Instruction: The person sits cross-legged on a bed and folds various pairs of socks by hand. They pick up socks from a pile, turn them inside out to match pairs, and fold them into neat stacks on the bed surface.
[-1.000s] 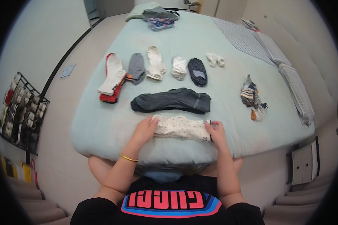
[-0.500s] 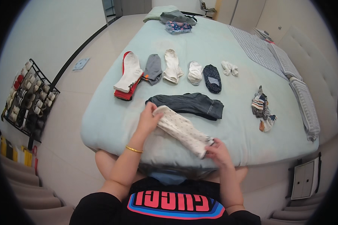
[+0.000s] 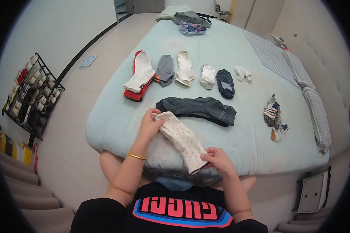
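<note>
A cream sock with small dark dots (image 3: pixel 181 140) is stretched between my hands above the near edge of the bed. My left hand (image 3: pixel 150 125) pinches its upper left end. At the lower right, my right hand (image 3: pixel 217 158) grips the side close to the dark-edged end. Just beyond lies a stack of long dark grey socks (image 3: pixel 198 110), laid sideways on the bed. Farther back, a row holds white socks on red ones (image 3: pixel 139 72), a grey ankle sock (image 3: pixel 165 70), cream socks (image 3: pixel 184 69), a folded white sock (image 3: pixel 208 76) and a navy low-cut sock (image 3: pixel 225 83).
Small white socks (image 3: pixel 243 73) and a heap of striped little socks (image 3: pixel 273 110) lie to the right on the pale green bed (image 3: pixel 112 120). Bags (image 3: pixel 192 18) sit at the far end. A shoe rack (image 3: pixel 31 97) stands left, a small cabinet (image 3: pixel 312 192) right.
The dotted sock has swung steeper, its lower end coming nearer to me and left. My right hand has moved slightly left and down. The whole view has shifted a little.
</note>
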`<state>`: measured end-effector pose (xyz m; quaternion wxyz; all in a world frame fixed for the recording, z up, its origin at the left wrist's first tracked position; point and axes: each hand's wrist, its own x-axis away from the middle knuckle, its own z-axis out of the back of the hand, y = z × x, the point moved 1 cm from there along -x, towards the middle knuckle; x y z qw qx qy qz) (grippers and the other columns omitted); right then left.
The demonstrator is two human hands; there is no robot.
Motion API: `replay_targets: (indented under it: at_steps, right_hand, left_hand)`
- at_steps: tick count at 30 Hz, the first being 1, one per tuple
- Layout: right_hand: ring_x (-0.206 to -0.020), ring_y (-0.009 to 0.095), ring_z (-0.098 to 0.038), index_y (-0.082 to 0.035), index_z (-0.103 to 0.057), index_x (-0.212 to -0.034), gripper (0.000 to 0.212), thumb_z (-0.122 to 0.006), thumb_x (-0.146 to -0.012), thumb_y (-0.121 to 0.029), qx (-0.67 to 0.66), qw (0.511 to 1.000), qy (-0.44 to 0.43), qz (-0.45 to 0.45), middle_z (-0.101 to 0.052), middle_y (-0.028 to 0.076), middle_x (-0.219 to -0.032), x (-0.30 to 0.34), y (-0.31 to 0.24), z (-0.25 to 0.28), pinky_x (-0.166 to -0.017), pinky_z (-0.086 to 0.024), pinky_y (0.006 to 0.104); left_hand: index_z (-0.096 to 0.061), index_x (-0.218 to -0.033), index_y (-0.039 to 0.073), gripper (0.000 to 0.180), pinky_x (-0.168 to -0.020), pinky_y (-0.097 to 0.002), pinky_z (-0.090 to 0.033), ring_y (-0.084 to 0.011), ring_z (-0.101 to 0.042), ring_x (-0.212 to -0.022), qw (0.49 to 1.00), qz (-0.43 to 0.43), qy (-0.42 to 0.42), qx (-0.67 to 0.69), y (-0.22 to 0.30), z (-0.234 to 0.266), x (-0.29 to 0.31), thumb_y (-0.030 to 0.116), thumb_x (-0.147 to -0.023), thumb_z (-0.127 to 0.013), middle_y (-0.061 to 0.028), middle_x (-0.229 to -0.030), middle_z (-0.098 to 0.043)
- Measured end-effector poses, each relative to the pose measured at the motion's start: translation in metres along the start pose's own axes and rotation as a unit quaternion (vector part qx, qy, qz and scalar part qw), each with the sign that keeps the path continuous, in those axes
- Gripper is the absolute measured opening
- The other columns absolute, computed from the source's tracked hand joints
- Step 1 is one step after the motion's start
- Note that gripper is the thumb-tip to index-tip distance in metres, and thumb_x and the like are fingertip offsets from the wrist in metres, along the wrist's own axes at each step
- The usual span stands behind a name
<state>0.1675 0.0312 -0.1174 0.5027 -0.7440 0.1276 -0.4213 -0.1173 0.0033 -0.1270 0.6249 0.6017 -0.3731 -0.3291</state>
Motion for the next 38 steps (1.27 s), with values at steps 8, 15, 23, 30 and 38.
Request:
replay_targets:
  at_steps: [8, 15, 23, 30, 38]
  right_hand:
    - [-0.063, 0.013, -0.057, 0.003, -0.056, -0.094, 0.035, -0.067, -0.076, -0.025, 0.225, 0.960, 0.120, 0.117, -0.062, 0.008, -0.074, -0.002, -0.002, -0.022, -0.058, -0.047, 0.0267]
    - [-0.063, 0.014, -0.055, 0.002, -0.057, -0.092, 0.030, -0.063, -0.079, -0.024, 0.315, 0.928, 0.155, 0.124, -0.060, 0.009, -0.071, -0.020, -0.022, -0.043, -0.058, -0.045, 0.0267]
    - [-0.068, 0.022, -0.052, -0.002, -0.058, -0.084, 0.022, -0.066, -0.073, -0.020, 0.393, 0.816, 0.256, 0.339, -0.054, 0.009, -0.070, -0.021, -0.019, -0.050, -0.064, -0.043, 0.0316]
    - [-0.065, 0.023, -0.053, -0.001, -0.057, -0.077, 0.021, -0.070, -0.067, -0.015, 0.508, 0.826, 0.157, 0.188, -0.056, 0.008, -0.068, 0.011, -0.016, -0.050, -0.062, -0.044, 0.0324]
    - [-0.071, 0.011, -0.055, -0.002, -0.057, -0.083, 0.017, -0.067, -0.071, -0.008, 0.315, 0.878, 0.263, 0.247, -0.060, 0.003, -0.077, 0.020, -0.032, 0.002, -0.062, -0.043, 0.0229]
  left_hand:
    - [-0.057, -0.082, 0.000, 0.013, -0.059, -0.0247, -0.044, -0.0123, -0.052, -0.063, 0.944, -0.157, 0.056, -0.285, 0.002, 0.020, 0.004, 0.008, -0.072, -0.062, -0.0053, -0.076, -0.056]
    - [-0.059, -0.080, 0.000, 0.013, -0.065, -0.0323, -0.045, -0.0233, -0.054, -0.069, 0.971, -0.072, 0.025, -0.228, -0.004, 0.022, 0.006, 0.006, -0.069, -0.061, -0.0122, -0.077, -0.056]
    - [-0.058, -0.086, 0.000, 0.021, -0.066, -0.0315, -0.044, -0.0229, -0.053, -0.071, 0.925, -0.219, 0.018, -0.309, 0.019, 0.017, 0.009, 0.013, -0.071, -0.063, -0.0124, -0.077, -0.058]
    - [-0.058, -0.083, 0.000, 0.018, -0.063, -0.0279, -0.043, -0.0154, -0.053, -0.067, 0.974, -0.095, -0.047, -0.202, 0.029, 0.014, 0.004, 0.016, -0.076, -0.062, -0.0066, -0.074, -0.058]
    - [-0.056, -0.086, 0.003, 0.011, -0.063, -0.0207, -0.041, -0.0059, -0.050, -0.071, 0.989, 0.018, -0.133, -0.062, 0.022, 0.024, 0.005, 0.011, -0.079, -0.060, 0.0010, -0.075, -0.056]
